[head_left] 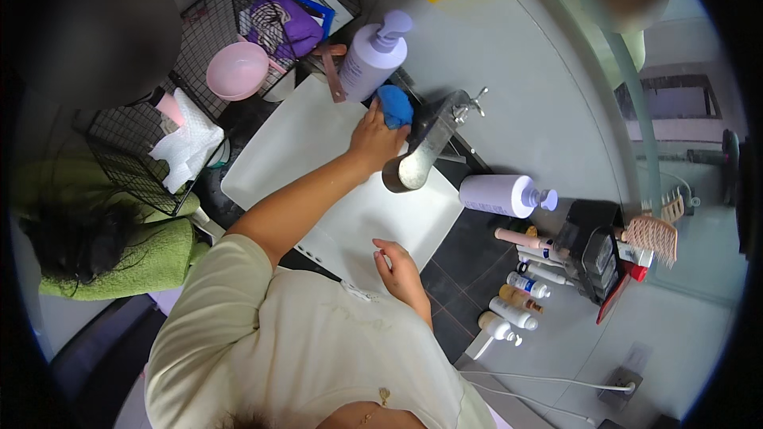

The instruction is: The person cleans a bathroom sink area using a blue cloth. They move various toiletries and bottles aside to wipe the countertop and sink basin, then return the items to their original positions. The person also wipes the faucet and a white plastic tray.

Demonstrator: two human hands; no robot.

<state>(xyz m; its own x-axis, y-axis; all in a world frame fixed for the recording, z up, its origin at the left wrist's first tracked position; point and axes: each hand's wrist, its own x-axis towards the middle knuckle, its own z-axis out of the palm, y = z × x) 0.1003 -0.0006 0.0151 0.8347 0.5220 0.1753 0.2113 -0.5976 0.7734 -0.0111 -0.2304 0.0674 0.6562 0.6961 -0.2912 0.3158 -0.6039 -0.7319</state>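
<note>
My left hand [378,140] reaches across a white rectangular washbasin [334,196] to its far rim. It grips a bunched blue cloth [394,107], pressed beside the base of a metal tap [426,149]. The tap has a cross-shaped handle and a wide spout out over the basin. Over the near right part of the basin hovers my right hand [398,271], holding nothing, its fingers slightly curled and apart. A lilac pump bottle [372,62] stands by the far left rim, close to the cloth. Another lilac pump bottle [498,195] is right of the basin.
Left, black wire baskets [137,161] hold a pink bowl [238,70], white paper towel [189,143] and a purple cloth [301,30]. Green towels [161,256] lie lower left beneath dark hair. Several small bottles [512,313] and a black organiser [587,250] with hairbrushes line the right wall, below a mirror [679,190].
</note>
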